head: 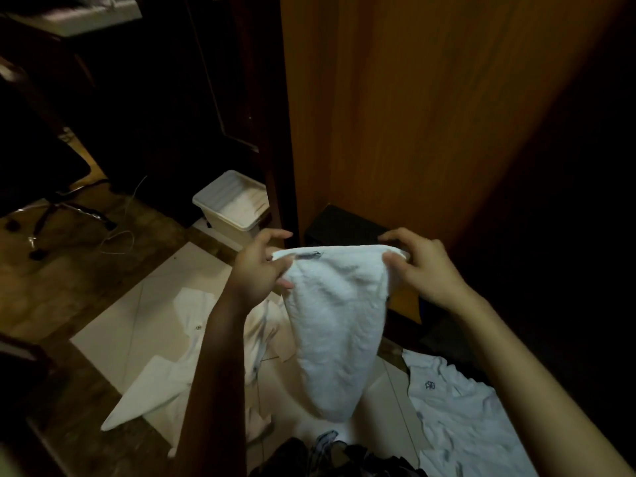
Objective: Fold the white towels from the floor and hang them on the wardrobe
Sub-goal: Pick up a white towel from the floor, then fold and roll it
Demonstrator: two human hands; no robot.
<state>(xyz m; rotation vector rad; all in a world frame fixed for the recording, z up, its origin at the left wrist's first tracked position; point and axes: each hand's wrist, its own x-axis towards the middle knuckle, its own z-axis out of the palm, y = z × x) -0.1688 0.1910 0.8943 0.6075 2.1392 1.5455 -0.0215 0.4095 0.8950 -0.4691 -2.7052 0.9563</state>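
From the head view, a person is holding a white towel [335,325] up in front of the wooden wardrobe [413,115], which is serving here as the landmark. The left hand [260,270] is pinching the towel's upper left corner, its fingers [275,237] curled over the top edge and the thumb pressing from the near side. The right hand [418,266] is gripping the upper right corner in the same way, fingers clamped on the cloth. The towel is hanging down between the two hands, narrowing to a rounded tip well above the floor [161,297], and a dark mark is showing near its top edge.

Below the wardrobe, on the pale floor, a white shirt [165,373] is lying spread out to the left of the hanging towel. Another white garment [461,418] with a small dark emblem is lying to the right, near the wardrobe's foot. A white plastic bin [230,204] is standing just left of the wardrobe's edge. Further left of the wardrobe, a dark office chair [51,187] is standing on its wheeled base, with a thin white cable [118,241] lying near it. Something dark, possibly clothing, is lying at the bottom edge; the light is too poor to tell.
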